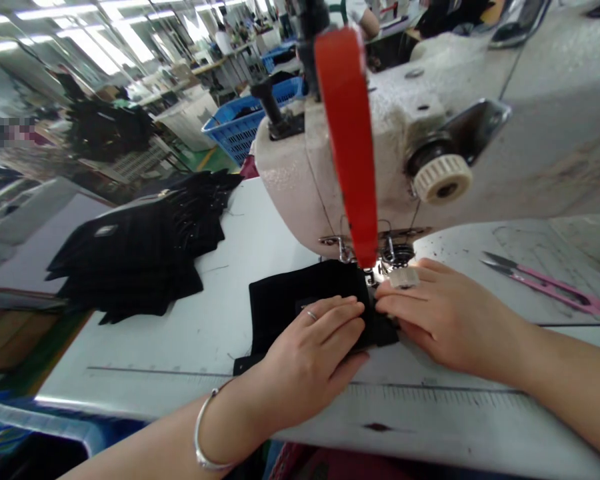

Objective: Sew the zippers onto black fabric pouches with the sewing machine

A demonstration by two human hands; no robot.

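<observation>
A black fabric piece (285,293) lies flat on the white table beneath the needle area of a sewing machine (300,193). My left hand (315,347), with a ring and a bracelet, rests on the cloth with its fingers stretched out flat. Close to the presser foot, my right hand (445,307) has its fingers bent against the cloth's right edge. Its fingertips are partly hidden by the machine's parts, so whether they pinch the fabric is unclear. A red lever-shaped part (347,140) hangs in front of the machine head.
Stacked black fabric pieces (140,247) lie on the table at left. Pink-handled thread snips (545,283) rest at right. A ruler scale (450,392) runs along the table's front. Behind stands a blue basket (240,127); other worktables and people are farther back.
</observation>
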